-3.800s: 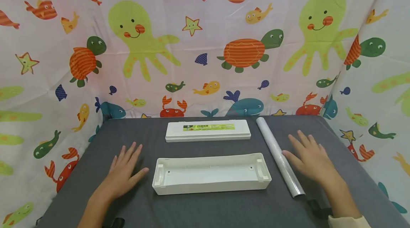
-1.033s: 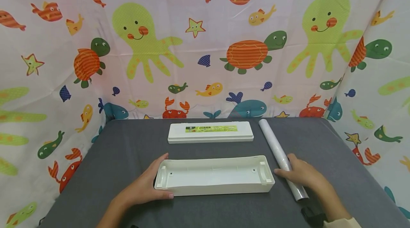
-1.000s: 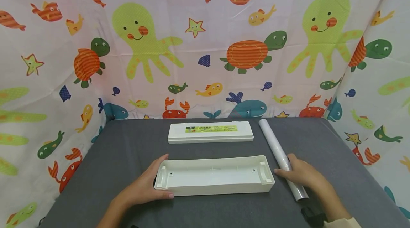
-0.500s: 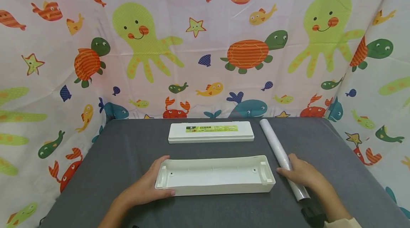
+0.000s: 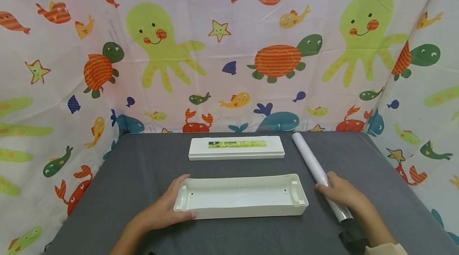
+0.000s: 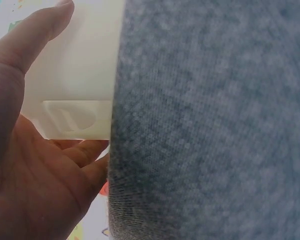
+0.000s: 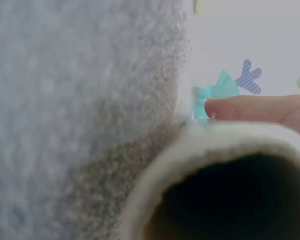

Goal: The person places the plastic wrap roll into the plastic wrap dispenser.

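Sea cloth (image 5: 236, 12): we see it at the back and down both sides, pale, with octopuses, turtles, crabs, fish and stars on it.
Gray table (image 5: 222, 237): we see its dark cover go back to the sea cloth.
Left hand (image 5: 163, 209): we see it at the left end of the open box (image 5: 240, 211). Its thumb is on the front wall and its other fingers go round behind, so they are clamped on that end. From the left wrist we see the thumb lie on the white side too.
Open box: we see it on the gray table, in the middle, long and white, with its hollow side up.
Flat white piece (image 5: 236, 153): we see it lie behind the open box, near but not touching. It has a yellow-green label (image 5: 237, 144), but we cannot read the words.
Roll (image 5: 312, 162): we see it right of the open box, shiny, white and slanted, its near end further right. From the right wrist we see a round dark hole in one end.
Right hand (image 5: 344, 193): we see its thumb and fingers clamped on the roll. Some fingertips are hidden.
Sleeve (image 5: 385, 249): we see cream cloth on the right arm.
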A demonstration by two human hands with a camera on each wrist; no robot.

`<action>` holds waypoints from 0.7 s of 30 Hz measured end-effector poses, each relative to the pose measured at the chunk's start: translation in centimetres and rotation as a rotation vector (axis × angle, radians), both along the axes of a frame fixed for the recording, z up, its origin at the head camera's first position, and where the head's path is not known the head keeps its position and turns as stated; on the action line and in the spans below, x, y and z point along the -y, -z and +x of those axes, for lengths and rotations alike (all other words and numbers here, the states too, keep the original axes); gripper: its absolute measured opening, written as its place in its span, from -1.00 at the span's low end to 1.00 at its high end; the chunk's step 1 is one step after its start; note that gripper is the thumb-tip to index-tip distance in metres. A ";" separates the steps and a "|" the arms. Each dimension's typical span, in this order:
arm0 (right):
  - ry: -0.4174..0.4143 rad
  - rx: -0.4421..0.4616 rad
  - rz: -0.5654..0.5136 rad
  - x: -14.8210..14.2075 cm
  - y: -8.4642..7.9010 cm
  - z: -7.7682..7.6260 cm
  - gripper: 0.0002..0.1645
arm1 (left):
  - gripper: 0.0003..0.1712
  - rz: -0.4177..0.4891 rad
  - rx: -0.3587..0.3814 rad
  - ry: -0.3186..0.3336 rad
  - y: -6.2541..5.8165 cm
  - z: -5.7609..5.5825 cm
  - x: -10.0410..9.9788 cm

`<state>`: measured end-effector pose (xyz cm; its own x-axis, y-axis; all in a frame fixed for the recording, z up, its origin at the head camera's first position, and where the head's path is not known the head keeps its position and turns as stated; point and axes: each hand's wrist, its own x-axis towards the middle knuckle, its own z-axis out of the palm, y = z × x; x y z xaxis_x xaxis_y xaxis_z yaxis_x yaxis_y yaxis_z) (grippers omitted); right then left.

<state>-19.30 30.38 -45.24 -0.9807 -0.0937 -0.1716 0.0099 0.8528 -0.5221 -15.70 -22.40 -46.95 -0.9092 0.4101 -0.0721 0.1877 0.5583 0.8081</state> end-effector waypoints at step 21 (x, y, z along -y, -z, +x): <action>0.038 -0.033 0.010 -1.3 -0.6 0.0 -0.46 | 0.26 0.026 -0.032 0.012 0.2 -0.1 0.0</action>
<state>-19.30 31.67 -44.68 -0.9887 -0.0549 -0.1395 0.0250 0.8571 -0.5145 -15.79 -22.43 -47.15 -0.9057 0.4228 -0.0324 0.2202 0.5343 0.8161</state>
